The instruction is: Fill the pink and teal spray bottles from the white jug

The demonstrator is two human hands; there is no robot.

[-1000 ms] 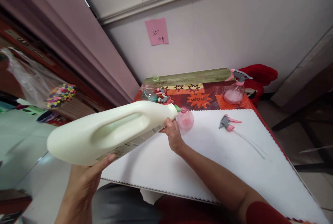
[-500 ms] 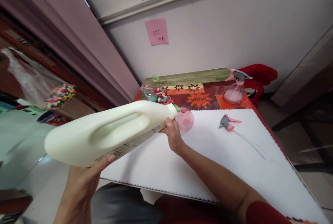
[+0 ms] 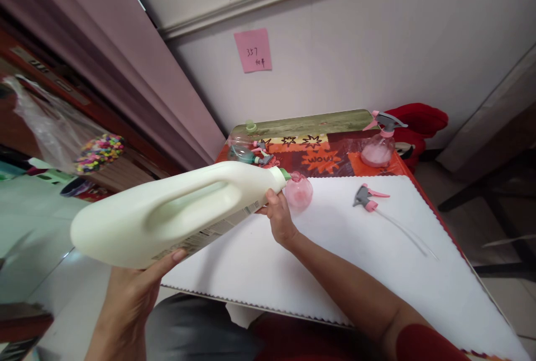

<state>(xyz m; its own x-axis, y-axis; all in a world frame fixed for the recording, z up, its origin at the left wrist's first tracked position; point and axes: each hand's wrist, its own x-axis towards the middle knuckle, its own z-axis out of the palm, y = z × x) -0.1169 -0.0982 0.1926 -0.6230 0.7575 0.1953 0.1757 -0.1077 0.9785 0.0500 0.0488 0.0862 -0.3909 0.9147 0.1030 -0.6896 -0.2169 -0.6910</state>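
A large pale green detergent jug lies tilted on its side in the air, its green spout pointing right. My left hand grips the jug from below near its base. Around the neck, my right hand is closed on the jug's underside. Just beyond the spout, on the white mat, stands a round pink clear spray bottle without its top; the spout is at its mouth, and I cannot tell whether they touch. A grey and pink spray head with a long tube lies on the mat farther right.
Another pink spray bottle with its head on stands at the back right. Clear and teal spray bottles lie at the back left, near a green cap. The white mat covers the table's front.
Almost nothing has changed. The jug and both hands hold the same pose, and the view has shifted very slightly.
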